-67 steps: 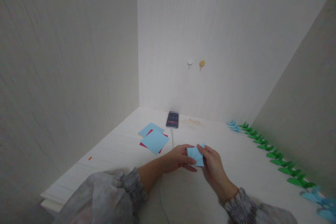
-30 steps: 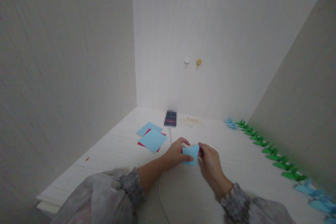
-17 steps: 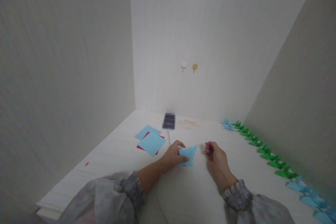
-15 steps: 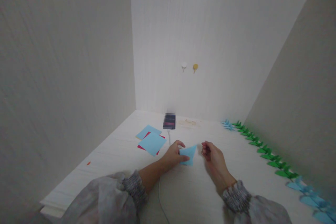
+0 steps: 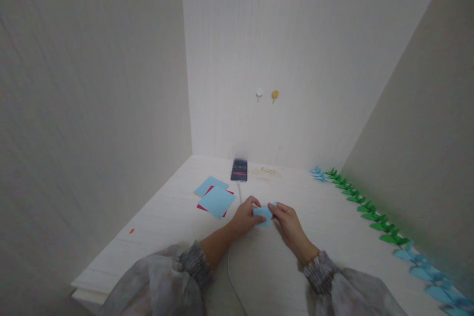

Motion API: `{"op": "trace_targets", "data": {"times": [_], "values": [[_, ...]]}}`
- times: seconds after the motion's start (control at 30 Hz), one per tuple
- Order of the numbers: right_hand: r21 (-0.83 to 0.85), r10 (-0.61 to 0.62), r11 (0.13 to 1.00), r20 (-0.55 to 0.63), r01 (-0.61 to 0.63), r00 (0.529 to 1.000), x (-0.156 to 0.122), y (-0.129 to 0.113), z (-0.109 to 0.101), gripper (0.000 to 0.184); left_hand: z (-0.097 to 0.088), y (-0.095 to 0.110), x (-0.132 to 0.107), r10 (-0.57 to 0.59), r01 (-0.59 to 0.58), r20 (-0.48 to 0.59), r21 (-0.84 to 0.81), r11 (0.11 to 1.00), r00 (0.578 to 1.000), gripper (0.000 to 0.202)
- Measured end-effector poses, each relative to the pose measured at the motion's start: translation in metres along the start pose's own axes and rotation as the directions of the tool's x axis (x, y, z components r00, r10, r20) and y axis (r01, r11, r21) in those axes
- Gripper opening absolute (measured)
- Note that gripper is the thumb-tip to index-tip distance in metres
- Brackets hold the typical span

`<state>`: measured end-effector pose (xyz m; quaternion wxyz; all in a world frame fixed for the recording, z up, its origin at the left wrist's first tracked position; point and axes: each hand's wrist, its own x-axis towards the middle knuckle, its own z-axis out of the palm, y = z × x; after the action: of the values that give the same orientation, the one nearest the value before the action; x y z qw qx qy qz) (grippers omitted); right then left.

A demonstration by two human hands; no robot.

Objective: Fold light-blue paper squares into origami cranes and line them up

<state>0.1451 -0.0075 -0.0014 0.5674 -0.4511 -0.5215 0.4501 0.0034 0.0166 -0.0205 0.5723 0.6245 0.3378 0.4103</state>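
Observation:
A small folded piece of light blue paper (image 5: pixel 264 215) is held just above the white table (image 5: pixel 166 222) between both hands. My left hand (image 5: pixel 244 217) pinches its left side with thumb and fingers. My right hand (image 5: pixel 287 219) has its fingers closed on the paper's right edge. Most of the paper is covered by the fingers. Both forearms wear grey patterned sleeves.
Flat blue and red paper squares (image 5: pixel 217 200) lie to the left of my hands. A phone (image 5: pixel 239 170) with a white cable (image 5: pixel 231 276) sits near the back wall. Folded green paper shapes (image 5: pixel 365 207) and blue ones (image 5: pixel 425 274) line the right wall. Two hooks (image 5: pixel 266 94) are on the back wall.
Half a second ago only my left hand held the paper and my right hand hovered apart. Now my right hand has closed back onto the paper's right side.

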Motion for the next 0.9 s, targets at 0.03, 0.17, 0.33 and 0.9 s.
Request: {"op": "trace_targets", "data": {"times": [0.03, 0.17, 0.33, 0.9], "values": [[0.013, 0.006, 1.0, 0.017, -0.006, 1.0, 0.001, 0.001, -0.001, 0.027, 0.0, 0.001, 0.0, 0.0, 0.0, 0.008, 0.015, 1.0, 1.0, 0.041], [0.081, -0.001, 0.997, 0.025, -0.001, 1.0, 0.002, 0.002, -0.004, 0.022, 0.0, 0.0, 0.001, 0.0, -0.001, 0.012, 0.035, 0.999, 1.0, 0.037], [0.106, 0.003, 0.994, 0.035, -0.007, 0.999, 0.0, -0.004, -0.002, 0.02, 0.001, -0.003, 0.004, 0.027, -0.026, 0.032, -0.024, 0.999, 0.999, 0.037], [0.377, 0.058, 0.926, -0.104, -0.015, 0.993, 0.019, -0.007, -0.027, 0.019, -0.003, -0.003, 0.003, -0.075, 0.081, 0.063, -0.095, 0.992, 0.995, 0.041]]}}
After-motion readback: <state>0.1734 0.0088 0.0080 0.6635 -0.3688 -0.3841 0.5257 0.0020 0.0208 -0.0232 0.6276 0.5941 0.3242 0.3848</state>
